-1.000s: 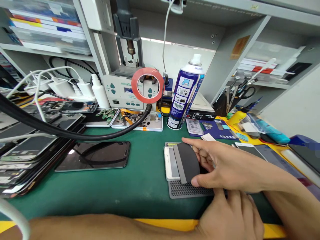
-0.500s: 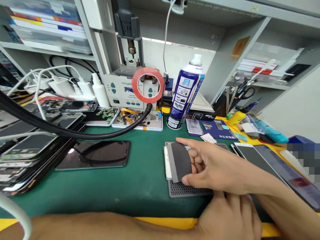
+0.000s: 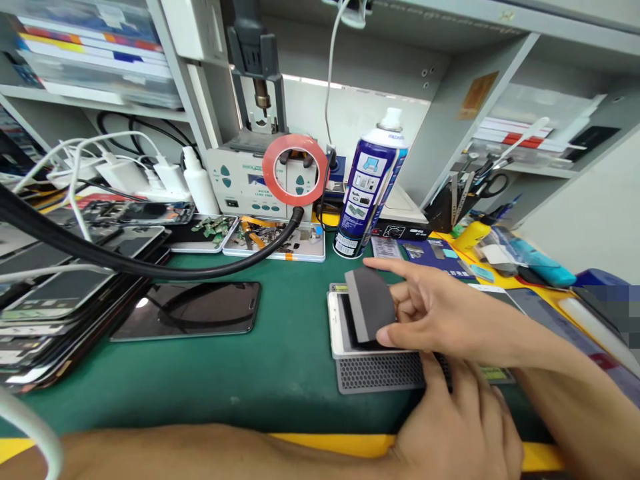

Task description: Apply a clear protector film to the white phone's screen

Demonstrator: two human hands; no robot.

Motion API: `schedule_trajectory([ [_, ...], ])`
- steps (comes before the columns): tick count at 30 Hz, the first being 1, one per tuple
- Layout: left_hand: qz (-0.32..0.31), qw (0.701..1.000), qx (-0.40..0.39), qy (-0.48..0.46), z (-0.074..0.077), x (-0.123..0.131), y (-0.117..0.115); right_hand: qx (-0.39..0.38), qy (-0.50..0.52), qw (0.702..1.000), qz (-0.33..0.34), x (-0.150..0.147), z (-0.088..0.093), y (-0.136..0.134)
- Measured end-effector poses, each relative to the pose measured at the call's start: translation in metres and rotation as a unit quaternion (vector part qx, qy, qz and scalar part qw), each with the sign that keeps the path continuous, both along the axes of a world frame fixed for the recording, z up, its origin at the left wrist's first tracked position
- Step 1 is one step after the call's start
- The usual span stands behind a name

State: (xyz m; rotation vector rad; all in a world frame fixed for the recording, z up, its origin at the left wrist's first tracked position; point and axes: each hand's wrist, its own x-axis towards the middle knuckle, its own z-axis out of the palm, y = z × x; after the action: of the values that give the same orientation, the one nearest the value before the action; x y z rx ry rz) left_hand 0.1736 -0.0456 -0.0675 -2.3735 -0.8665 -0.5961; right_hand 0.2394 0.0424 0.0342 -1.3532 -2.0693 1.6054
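A white-framed phone [image 3: 338,333] lies on a grey honeycomb-patterned mat [image 3: 380,373] at the right of the green work mat. My right hand [image 3: 425,303] pinches a dark grey squeegee card [image 3: 373,303] with a lighter grey edge. The card stands tilted over the phone's screen; whether its edge touches the glass I cannot tell. My left hand [image 3: 463,420] reaches across from the left below it. Its fingers are stretched out over the mat by the phone's near long side, with some fingertips hidden under the right hand.
A black phone [image 3: 187,310] lies to the left, beside a stack of phone screens [image 3: 75,300]. Behind are a blue spray can [image 3: 370,187], a soldering station [image 3: 245,180] carrying a red tape roll [image 3: 270,173], and a parts tray [image 3: 310,250]. A black hose [image 3: 220,269] crosses the left side.
My right hand has lifted the squeegee card up and to the right, uncovering more of the white phone's screen and left end. My left hand stays nearly in place.
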Motion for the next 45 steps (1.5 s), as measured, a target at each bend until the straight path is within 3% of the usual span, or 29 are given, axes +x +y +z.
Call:
schedule_trajectory([
  [6,0.041,0.999,-0.011,0.013,-0.004,0.008,-0.005,0.009,-0.056,0.998,0.002,0.012,0.007,0.006],
  [15,-0.016,0.996,-0.067,0.060,0.003,0.007,-0.002,0.024,-0.089,0.996,0.021,0.011,-0.004,0.003],
  [34,-0.006,0.989,-0.067,0.135,0.004,0.010,-0.005,0.058,-0.097,0.993,0.047,-0.013,-0.012,-0.012],
  [45,-0.014,0.994,-0.084,0.075,-0.004,0.014,-0.005,0.044,-0.092,0.995,0.025,-0.022,-0.010,-0.015],
])
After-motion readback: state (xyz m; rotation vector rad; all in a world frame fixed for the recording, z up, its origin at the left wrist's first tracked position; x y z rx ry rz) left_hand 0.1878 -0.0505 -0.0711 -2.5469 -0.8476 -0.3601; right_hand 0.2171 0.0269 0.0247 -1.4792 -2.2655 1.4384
